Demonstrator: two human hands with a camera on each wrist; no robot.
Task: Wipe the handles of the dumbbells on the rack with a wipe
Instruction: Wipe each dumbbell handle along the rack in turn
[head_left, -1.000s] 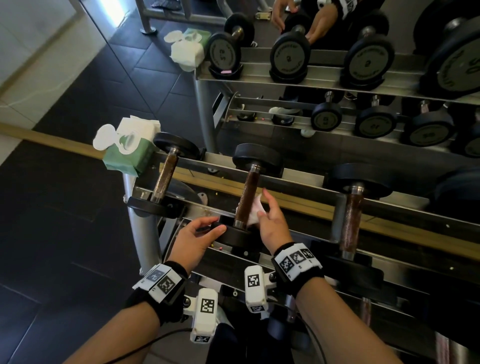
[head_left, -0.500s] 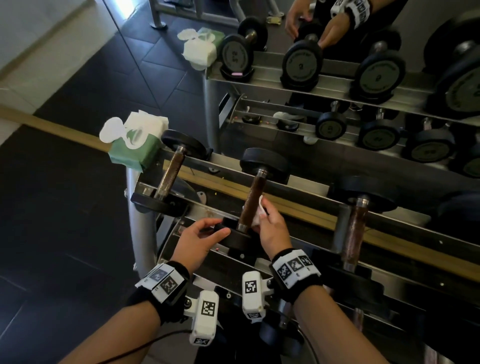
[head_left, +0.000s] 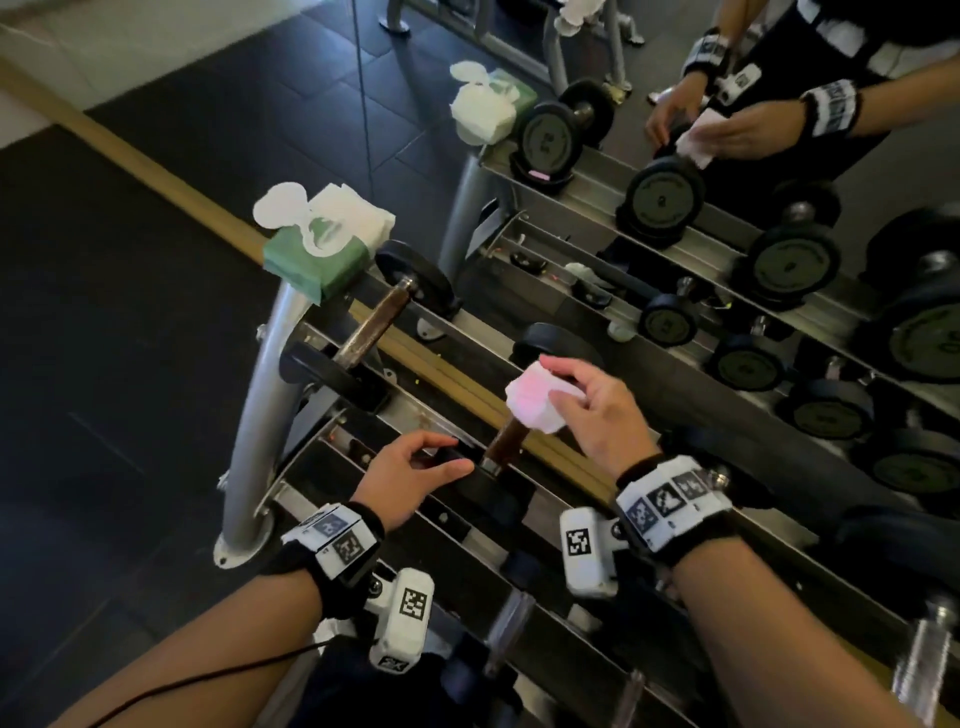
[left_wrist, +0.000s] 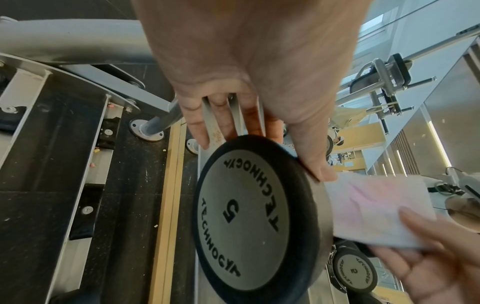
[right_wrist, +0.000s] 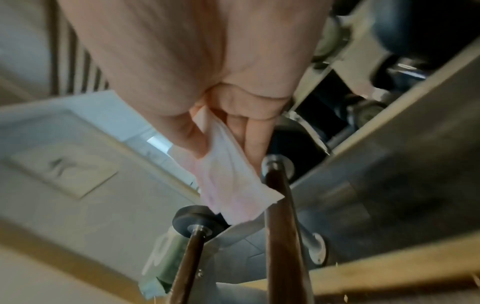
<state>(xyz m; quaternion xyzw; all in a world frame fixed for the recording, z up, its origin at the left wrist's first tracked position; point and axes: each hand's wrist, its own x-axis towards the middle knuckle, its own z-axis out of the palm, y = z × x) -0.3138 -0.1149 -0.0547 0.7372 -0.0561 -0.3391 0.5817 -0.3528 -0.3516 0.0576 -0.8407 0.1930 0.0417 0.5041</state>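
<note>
The middle dumbbell lies across the rack, its brown handle partly hidden. My left hand holds its near end plate, marked 5, with the thumb on the rim and the fingers behind it. My right hand pinches a crumpled white wipe between thumb and fingers, over the far part of the handle; one corner of the wipe touches the handle. To the left lies another dumbbell with a brown handle.
A green pack of wipes sits on the rack's left end. The grey rack post slants down at the left. A mirror behind the rack repeats the dumbbells and my hands. More dumbbells fill the lower shelves on the right.
My right hand has lifted the wipe from the lower part of the handle up towards its far end. The left hand stays on the near plate. The head view has tilted.
</note>
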